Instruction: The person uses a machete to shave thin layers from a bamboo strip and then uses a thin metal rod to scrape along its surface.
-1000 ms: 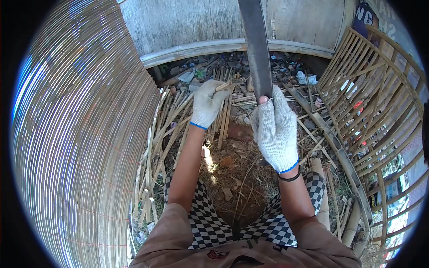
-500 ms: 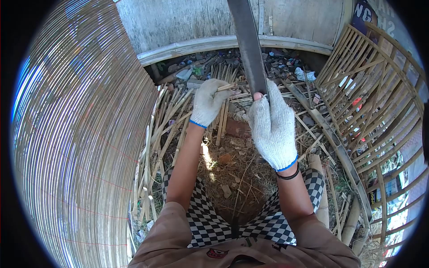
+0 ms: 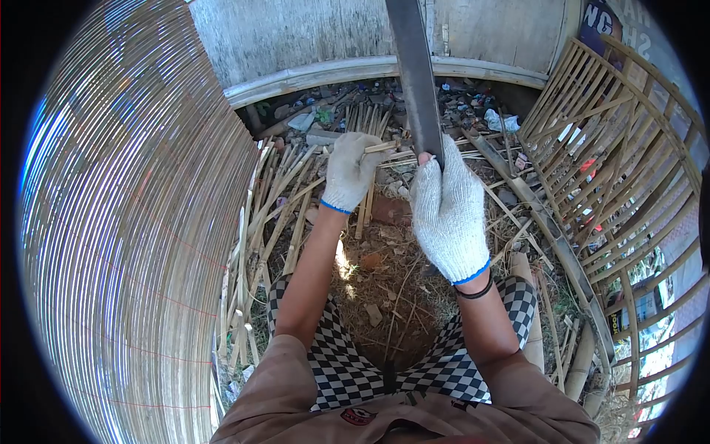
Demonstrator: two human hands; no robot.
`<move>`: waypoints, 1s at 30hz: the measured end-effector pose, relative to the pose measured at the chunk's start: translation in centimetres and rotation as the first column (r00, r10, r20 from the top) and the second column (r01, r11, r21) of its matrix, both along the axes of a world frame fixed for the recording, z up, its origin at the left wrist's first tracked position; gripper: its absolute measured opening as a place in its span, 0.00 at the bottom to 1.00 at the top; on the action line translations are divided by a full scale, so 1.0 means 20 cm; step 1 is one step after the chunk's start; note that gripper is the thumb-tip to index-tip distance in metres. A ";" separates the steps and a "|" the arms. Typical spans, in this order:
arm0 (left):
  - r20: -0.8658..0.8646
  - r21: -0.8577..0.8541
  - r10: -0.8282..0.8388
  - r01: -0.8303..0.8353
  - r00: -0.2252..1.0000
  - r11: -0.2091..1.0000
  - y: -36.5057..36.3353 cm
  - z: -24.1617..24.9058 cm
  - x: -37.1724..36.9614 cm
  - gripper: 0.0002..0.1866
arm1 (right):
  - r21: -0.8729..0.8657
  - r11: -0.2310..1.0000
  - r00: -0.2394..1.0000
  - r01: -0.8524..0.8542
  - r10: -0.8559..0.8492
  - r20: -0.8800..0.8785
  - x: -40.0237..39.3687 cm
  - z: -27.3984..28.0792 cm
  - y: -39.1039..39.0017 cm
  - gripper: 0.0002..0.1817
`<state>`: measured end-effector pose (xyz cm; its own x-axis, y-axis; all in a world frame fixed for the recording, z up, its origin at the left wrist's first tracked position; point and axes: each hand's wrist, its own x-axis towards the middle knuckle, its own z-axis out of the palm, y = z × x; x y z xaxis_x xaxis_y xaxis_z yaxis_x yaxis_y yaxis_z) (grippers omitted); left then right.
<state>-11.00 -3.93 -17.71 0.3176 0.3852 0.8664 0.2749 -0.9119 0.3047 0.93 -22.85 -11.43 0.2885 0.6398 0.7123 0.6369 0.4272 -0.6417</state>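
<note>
Both my hands wear white knitted gloves with blue cuffs. My left hand (image 3: 350, 172) is closed around a short split-bamboo stick (image 3: 381, 147), whose end sticks out toward the right. In my right hand (image 3: 451, 211) is a machete with a long, dark, flat blade (image 3: 416, 78) pointing up and away from me. A bare thumb tip shows against the base of the blade, and the handle is hidden in the glove. The stick's end lies a little left of the blade. Under and behind my left hand several bamboo strips (image 3: 362, 117) lie on the ground.
A large bamboo-slat screen (image 3: 133, 244) stands on the left. To the right leans a bamboo lattice frame (image 3: 621, 155), beside a long bamboo pole (image 3: 551, 218). A pale wall panel (image 3: 310, 37) closes off the back. More split bamboo (image 3: 277, 196) is piled left of my knees; rubble and litter cover the ground.
My left hand has shifted slightly right with the bamboo stick, nearer the blade. My right hand and the machete have moved only a little. Both grips are the same.
</note>
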 end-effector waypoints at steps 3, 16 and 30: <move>0.007 0.019 -0.014 0.014 1.000 1.000 -0.01 0.01 0.02 0.06 | -0.012 0.998 0.997 0.061 -0.061 0.044 -0.01 0.01 -0.02 0.13; 0.112 0.098 0.035 -0.046 0.993 0.994 0.00 -0.09 0.12 0.06 | -0.067 0.996 0.996 0.055 -0.050 0.068 0.07 0.01 -0.04 0.20; 0.165 -0.094 -0.036 0.052 0.986 0.994 0.00 -0.11 0.11 0.11 | -0.072 0.997 0.998 0.037 -0.033 0.054 0.04 -0.01 -0.05 0.17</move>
<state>-8.84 -3.91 -19.93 0.1937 0.4598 0.8667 0.1748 -0.8854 0.4306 1.64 -23.85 -11.70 0.2750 0.6811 0.6786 0.6844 0.3571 -0.6357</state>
